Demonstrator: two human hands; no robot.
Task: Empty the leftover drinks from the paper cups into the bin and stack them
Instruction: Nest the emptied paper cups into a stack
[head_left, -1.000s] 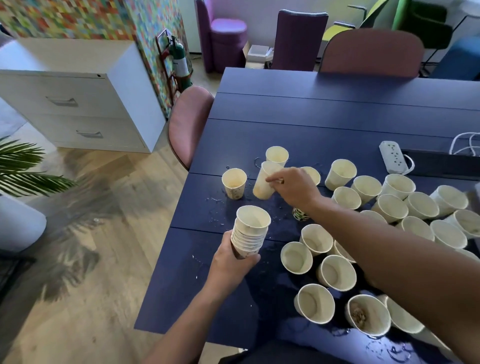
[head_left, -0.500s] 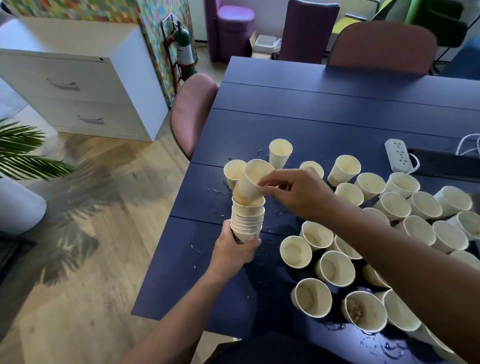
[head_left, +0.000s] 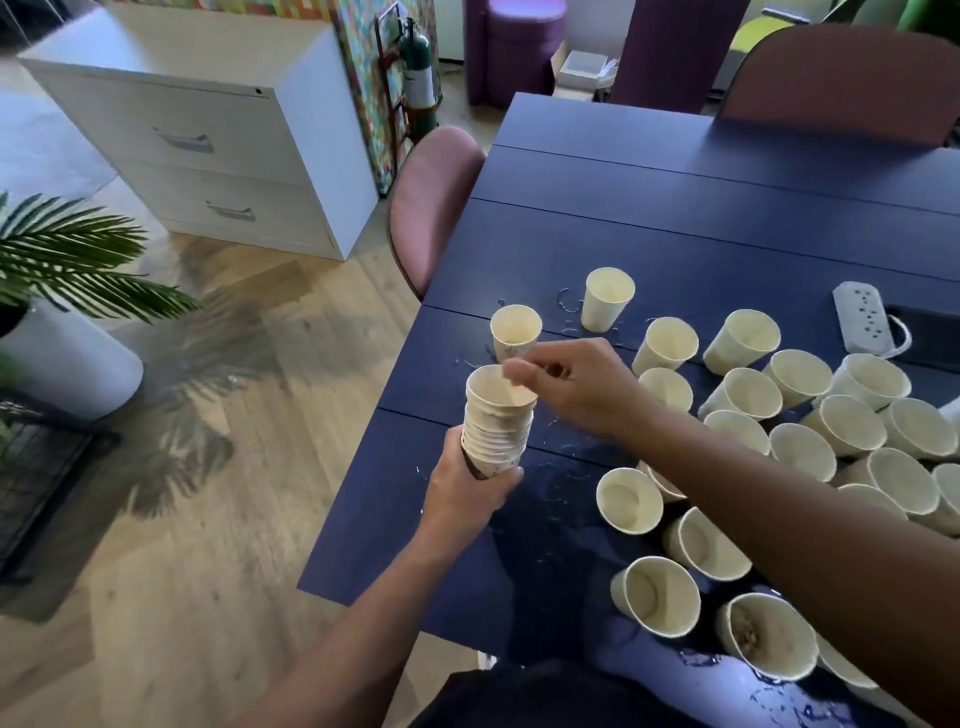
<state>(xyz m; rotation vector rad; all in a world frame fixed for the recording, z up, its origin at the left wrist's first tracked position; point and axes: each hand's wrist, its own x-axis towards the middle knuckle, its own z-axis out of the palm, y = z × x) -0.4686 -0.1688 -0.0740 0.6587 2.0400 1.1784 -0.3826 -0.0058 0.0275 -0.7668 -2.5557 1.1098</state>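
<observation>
Cup stack (head_left: 496, 431): base gripped by left hand (head_left: 467, 493). Right hand (head_left: 576, 387): directly above stack rim, fingers loosely curled, holding nothing. Loose cups (head_left: 810, 410): tabletop (head_left: 675, 234), right of hands.

Bright daylight, palm shadow on floor, glare near table edge, wide-angle edge distortion

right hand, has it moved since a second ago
Yes. The right hand left the cups standing near the lone cup and came toward the person, now at the rim of the held stack.
</observation>
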